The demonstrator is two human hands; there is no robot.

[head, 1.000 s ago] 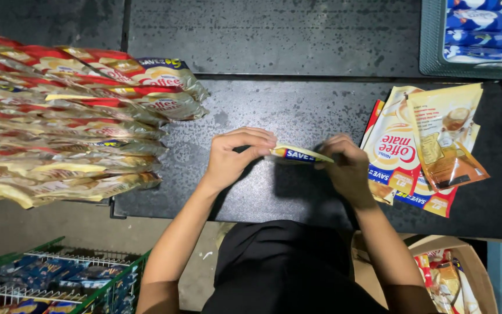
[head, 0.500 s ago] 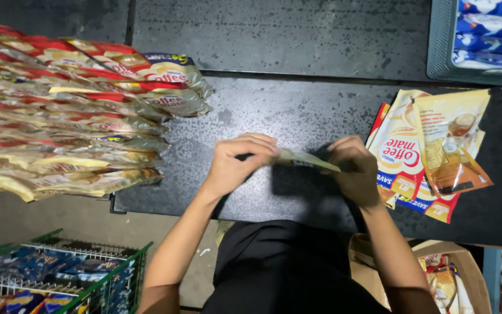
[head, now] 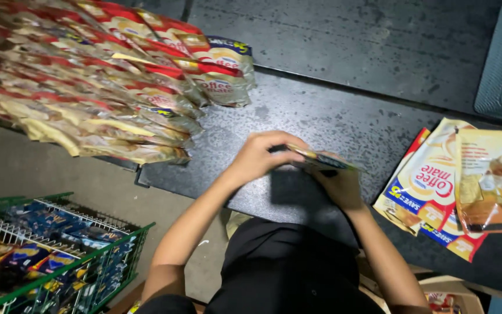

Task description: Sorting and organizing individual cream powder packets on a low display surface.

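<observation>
Left hand (head: 262,156) and right hand (head: 337,185) grip a flat sachet pack (head: 321,160) edge-on between them.

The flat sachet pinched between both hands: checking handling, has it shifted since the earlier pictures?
Yes. The flat sachet has tipped edge-on, staying left of the small sachet pile on the black table.

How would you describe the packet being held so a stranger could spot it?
On the black table, between the long row of sachets and the small pile of sachets, both hands hold one flat sachet. It alone is lifted off the table, seen nearly edge-on.
</observation>
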